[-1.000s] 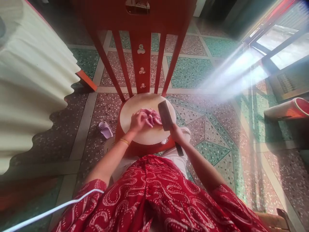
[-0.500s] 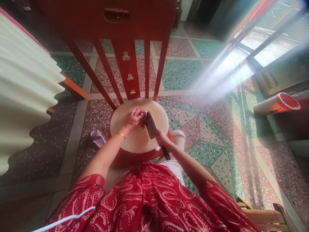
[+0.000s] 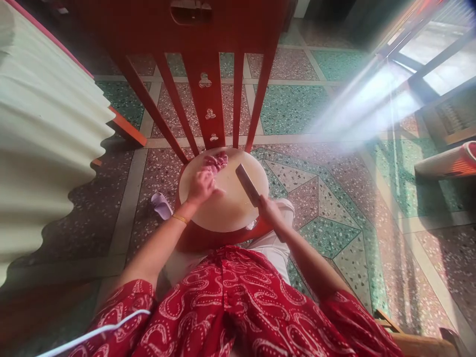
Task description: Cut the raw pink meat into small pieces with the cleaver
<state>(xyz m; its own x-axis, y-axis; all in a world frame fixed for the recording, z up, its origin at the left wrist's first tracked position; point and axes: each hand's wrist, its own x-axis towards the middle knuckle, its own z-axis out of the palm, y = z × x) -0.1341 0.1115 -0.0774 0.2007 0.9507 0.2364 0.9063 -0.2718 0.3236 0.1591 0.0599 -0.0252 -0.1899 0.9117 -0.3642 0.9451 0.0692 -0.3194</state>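
A round pale cutting board (image 3: 226,213) lies on the seat of a red wooden chair (image 3: 208,74). Pink raw meat pieces (image 3: 214,162) sit in a small heap at the board's far edge. My left hand (image 3: 201,187) rests on the board just below the meat, fingers curled; I cannot tell whether a piece is under it. My right hand (image 3: 269,212) grips the handle of a cleaver (image 3: 247,184), whose blade is raised and tilted over the right side of the board, apart from the meat.
A wavy cream-coloured sheet (image 3: 44,144) fills the left. A lilac slipper (image 3: 162,205) lies on the terrazzo floor left of the chair. A red-rimmed cylinder (image 3: 451,161) lies at the right. A white cable (image 3: 92,331) crosses my red patterned clothing.
The meat now lies heaped at the board's far edge, away from the cleaver. My left hand drew back toward me and the cleaver swung out to the right.
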